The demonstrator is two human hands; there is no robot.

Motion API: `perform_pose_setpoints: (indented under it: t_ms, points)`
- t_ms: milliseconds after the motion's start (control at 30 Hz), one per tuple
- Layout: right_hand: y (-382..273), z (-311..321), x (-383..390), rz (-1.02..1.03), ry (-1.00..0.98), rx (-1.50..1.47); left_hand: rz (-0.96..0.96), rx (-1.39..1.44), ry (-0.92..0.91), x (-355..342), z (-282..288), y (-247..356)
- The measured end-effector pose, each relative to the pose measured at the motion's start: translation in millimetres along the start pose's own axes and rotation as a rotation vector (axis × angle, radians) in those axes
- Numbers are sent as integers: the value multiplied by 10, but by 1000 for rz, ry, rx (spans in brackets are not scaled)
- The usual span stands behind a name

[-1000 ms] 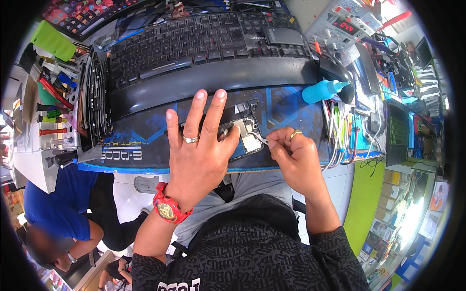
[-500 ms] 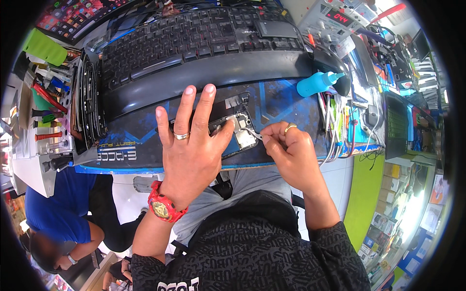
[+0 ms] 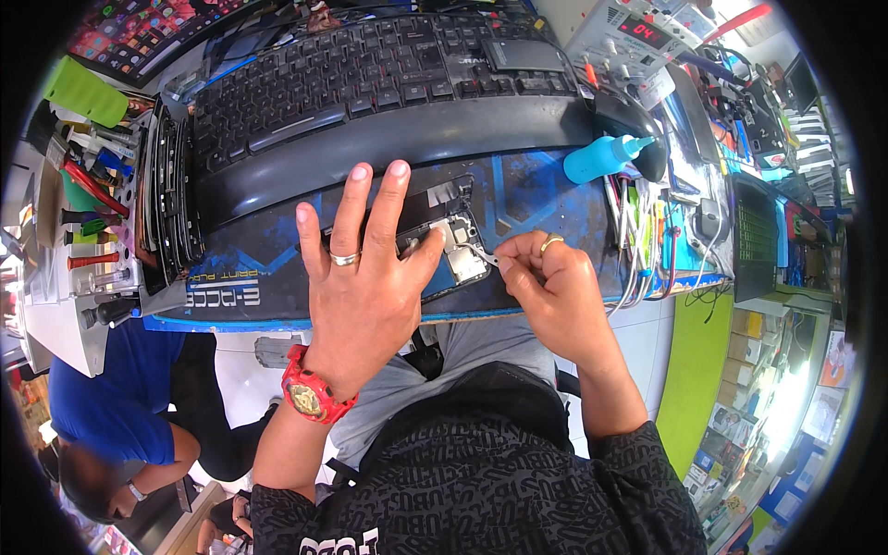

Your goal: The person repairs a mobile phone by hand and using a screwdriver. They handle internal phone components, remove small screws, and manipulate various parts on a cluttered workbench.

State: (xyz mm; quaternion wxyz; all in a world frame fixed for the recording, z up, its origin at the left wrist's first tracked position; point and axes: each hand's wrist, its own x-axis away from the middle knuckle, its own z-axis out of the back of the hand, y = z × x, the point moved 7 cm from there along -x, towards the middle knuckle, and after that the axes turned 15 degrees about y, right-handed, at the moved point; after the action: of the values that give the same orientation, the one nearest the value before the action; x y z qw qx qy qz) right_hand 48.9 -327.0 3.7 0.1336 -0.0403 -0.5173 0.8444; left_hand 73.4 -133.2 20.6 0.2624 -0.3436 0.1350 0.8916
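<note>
Nearest: red watch (image 3: pixel 315 389) on the left wrist. Left hand (image 3: pixel 365 291) is palm down, fingers fanned, thumb down on the opened phone (image 3: pixel 467 265); not pinching anything that I can see. Right hand (image 3: pixel 560 289) has thumb and forefinger pressed together on a thin metal tool (image 3: pixel 490 259), likely tweezers; can't tell if its tips are closed.

Key relation: phone lies on the dark mat (image 3: pixel 548 205), directly left of the right-hand grip. Long axis runs roughly left-right, right end angled a bit away from the wearer; left end hidden under the left hand. Tool comes in from the right, tip at the phone's exposed right end, contact too small to confirm. Left hand is nearer: it's touching.

Just past the phone: dark flap-like piece (image 3: pixel 448 196). Farther: blue squeeze bottle (image 3: pixel 599 161) off right, black keyboard (image 3: pixel 324 104) across, bench power supply (image 3: pixel 622 44) beyond.
</note>
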Motion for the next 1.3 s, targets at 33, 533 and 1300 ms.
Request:
perform_pose_setpoints:
  t_ms: [33, 533, 1300]
  points:
    - [0, 0, 0, -2, 1, 0, 0, -1, -3, -2, 1, 0]
    - [-48, 23, 68, 103, 88, -10, -2, -6, 11, 1, 10, 6]
    - [-150, -15, 61, 243, 148, 133, -16, -3, 56, 33, 1, 14]
